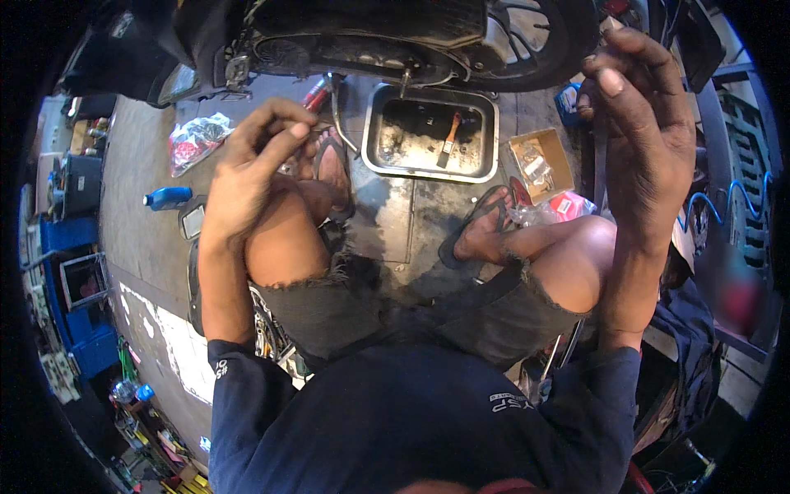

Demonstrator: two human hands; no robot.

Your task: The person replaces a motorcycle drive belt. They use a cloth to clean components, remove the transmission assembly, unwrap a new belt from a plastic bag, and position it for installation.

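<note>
My left hand [259, 156] is raised over my left knee, below the underside of a dark motorcycle [362, 33]. Its thumb and fingers meet in a pinch; whatever they hold, if anything, is too small to make out. At the upper right my right hand [646, 115] is lifted beside the motorcycle's wheel [543, 41]. Its fingers are bent and apart, with no held thing plainly visible. Dark grime marks both hands. Between my feet and the motorcycle lies a metal tray [374, 156] with dark liquid and a paintbrush [449, 136] in it.
Right of the tray stands a cardboard box [558, 156] of small parts, beside a plastic bag [568, 206]. Another plastic bag [197, 138] and a blue bottle [167, 198] lie on the left floor. A red can [315, 95] stands near my left foot. Blue shelving lines the far left.
</note>
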